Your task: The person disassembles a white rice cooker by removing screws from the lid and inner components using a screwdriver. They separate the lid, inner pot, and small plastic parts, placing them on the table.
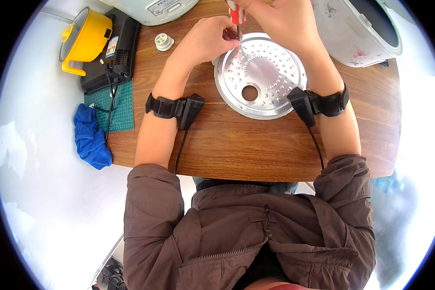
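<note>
A round silver metal plate [265,72], dotted with small dimples or holes and with one larger round opening, lies on the wooden table. It looks like the inner lid of a rice cooker. Over its far left edge a screwdriver [237,13] with a red and white handle stands nearly upright, tip down. My right hand [287,21] grips the handle from above. My left hand [209,39] is closed beside the shaft, thumb and fingers pinched at the plate's rim near the tip. Whatever sits between those fingers is hidden.
A white plastic cap [164,42] sits left of my left hand. A yellow pot [88,36] rests on a black appliance [123,46], near a green cutting mat [123,106] and blue cloth [89,137]. Rice-cooker bodies stand behind [154,9] and at right [345,34].
</note>
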`<act>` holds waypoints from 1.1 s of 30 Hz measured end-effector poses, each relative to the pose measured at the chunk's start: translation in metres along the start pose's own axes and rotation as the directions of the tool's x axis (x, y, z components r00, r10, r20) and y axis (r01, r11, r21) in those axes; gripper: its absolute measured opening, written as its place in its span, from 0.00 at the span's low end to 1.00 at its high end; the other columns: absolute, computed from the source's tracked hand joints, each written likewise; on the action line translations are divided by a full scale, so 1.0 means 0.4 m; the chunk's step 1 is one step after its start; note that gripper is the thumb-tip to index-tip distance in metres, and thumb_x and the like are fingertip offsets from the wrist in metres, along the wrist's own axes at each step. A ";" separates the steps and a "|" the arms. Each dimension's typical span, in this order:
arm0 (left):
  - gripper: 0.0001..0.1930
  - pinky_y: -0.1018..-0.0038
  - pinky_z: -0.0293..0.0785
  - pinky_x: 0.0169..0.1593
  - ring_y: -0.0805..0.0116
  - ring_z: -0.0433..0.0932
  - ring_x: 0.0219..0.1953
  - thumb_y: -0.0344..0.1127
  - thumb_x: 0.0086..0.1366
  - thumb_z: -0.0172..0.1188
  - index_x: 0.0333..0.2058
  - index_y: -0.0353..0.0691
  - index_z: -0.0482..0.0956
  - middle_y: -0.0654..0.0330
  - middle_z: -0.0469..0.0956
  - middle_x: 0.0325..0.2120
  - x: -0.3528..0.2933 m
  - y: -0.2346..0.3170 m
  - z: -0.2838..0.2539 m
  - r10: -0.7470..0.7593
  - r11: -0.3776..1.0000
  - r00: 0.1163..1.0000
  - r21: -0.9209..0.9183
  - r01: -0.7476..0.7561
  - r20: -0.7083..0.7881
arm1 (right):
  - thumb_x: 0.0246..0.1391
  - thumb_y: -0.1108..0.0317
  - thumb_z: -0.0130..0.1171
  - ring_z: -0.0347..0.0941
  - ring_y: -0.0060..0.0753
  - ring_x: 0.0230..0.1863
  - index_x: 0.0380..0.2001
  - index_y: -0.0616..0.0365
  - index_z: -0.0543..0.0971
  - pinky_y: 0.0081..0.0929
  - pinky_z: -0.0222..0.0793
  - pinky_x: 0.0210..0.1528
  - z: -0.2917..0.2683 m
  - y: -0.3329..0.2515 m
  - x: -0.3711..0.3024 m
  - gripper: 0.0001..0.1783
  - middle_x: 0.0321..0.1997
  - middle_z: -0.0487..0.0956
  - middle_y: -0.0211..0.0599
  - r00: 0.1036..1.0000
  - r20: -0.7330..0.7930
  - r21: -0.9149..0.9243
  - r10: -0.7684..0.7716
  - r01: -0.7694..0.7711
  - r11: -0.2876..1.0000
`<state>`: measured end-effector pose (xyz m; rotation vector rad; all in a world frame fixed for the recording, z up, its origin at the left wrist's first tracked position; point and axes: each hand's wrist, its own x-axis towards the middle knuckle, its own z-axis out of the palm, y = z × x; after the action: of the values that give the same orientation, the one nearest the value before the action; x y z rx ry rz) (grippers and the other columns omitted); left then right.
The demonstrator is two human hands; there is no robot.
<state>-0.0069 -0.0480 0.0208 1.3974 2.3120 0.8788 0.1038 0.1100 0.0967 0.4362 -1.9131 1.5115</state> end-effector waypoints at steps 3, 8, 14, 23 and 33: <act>0.12 0.71 0.81 0.39 0.66 0.84 0.34 0.33 0.59 0.71 0.39 0.32 0.84 0.56 0.86 0.31 -0.006 0.006 -0.008 -0.020 1.000 1.000 -0.013 0.020 -0.006 | 0.58 0.78 0.65 0.75 0.24 0.38 0.54 0.61 0.79 0.20 0.74 0.42 -0.034 -0.035 0.006 0.20 0.45 0.80 0.36 0.983 0.148 0.216 0.106 -0.137 0.967; 0.13 0.67 0.81 0.42 0.59 0.86 0.35 0.33 0.56 0.71 0.38 0.31 0.85 0.51 0.86 0.31 -0.006 0.017 -0.009 -0.038 0.998 0.999 -0.043 0.038 -0.014 | 0.62 0.80 0.60 0.74 0.20 0.38 0.56 0.62 0.78 0.18 0.72 0.41 -0.006 -0.013 -0.004 0.19 0.47 0.79 0.34 0.976 0.013 -0.399 -0.217 0.204 0.894; 0.13 0.67 0.81 0.42 0.59 0.85 0.35 0.33 0.56 0.70 0.37 0.31 0.85 0.51 0.86 0.31 -0.004 0.000 0.000 -0.028 0.997 1.000 -0.071 0.027 -0.012 | 0.64 0.79 0.59 0.72 0.18 0.37 0.56 0.62 0.78 0.18 0.71 0.40 -0.003 -0.007 -0.008 0.17 0.46 0.78 0.32 0.990 0.049 0.166 0.129 -0.135 0.977; 0.13 0.67 0.81 0.42 0.59 0.85 0.34 0.32 0.56 0.70 0.37 0.30 0.84 0.51 0.86 0.31 -0.006 0.012 -0.006 -0.030 0.998 0.999 -0.064 0.029 -0.018 | 0.63 0.77 0.61 0.72 0.19 0.36 0.57 0.61 0.79 0.17 0.71 0.40 -0.035 -0.013 0.002 0.18 0.42 0.77 0.31 0.963 0.119 0.184 0.244 -0.262 0.947; 0.13 0.66 0.81 0.42 0.57 0.86 0.34 0.32 0.55 0.69 0.36 0.30 0.84 0.50 0.86 0.31 0.005 0.021 -0.006 0.019 1.000 0.999 -0.015 -0.019 -0.028 | 0.56 0.77 0.67 0.74 0.31 0.42 0.52 0.59 0.80 0.26 0.71 0.46 -0.078 -0.031 0.021 0.19 0.41 0.77 0.37 0.962 0.272 -0.022 -0.037 0.045 0.999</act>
<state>-0.0035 -0.0444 0.0281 1.4117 2.3111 0.9260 0.1144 0.1373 0.1152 0.6974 -2.1171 1.4566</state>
